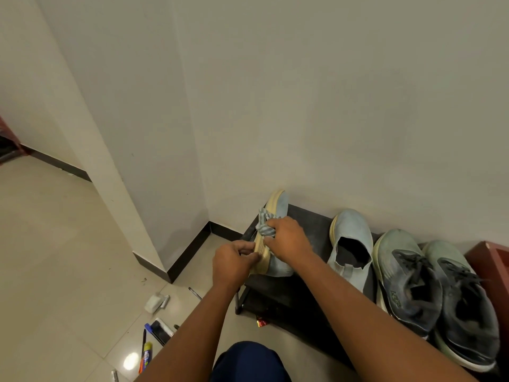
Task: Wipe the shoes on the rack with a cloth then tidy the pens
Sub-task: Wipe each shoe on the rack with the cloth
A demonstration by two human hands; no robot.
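Wiping: the right hand (286, 238) presses a bunched striped cloth (265, 225) against the cream sole edge of a pale blue slip-on shoe (275, 235), which is tipped on its side at the left end of the dark rack (311, 224).
Left hand: the left hand (234, 261) grips the heel end of that sole, fingers (249, 248) curled round it to steady the shoe.
Right fingers: curled into the cloth, holding it tight against the shoe.
Other shoes: its partner (351, 244) sits upright just beside it on the rack, then a laced grey-green pair (429, 293) further right; these look not yet wiped, though I cannot be sure.
Pens: several pens and markers (147, 351) lie scattered on the tiled floor (55, 257) near the person's knee (248, 362), beside a small white box (154, 302).
Progress: probably early, with the first shoe in hand and the pens untouched.
Risk: hard strokes could twist the tilted shoe out of the left grip and drop it off the rack's left edge.
Risk: a loose cloth corner may slip from the fingers mid-stroke.
Risk: shifting the knee could roll or crush a pen on the floor.
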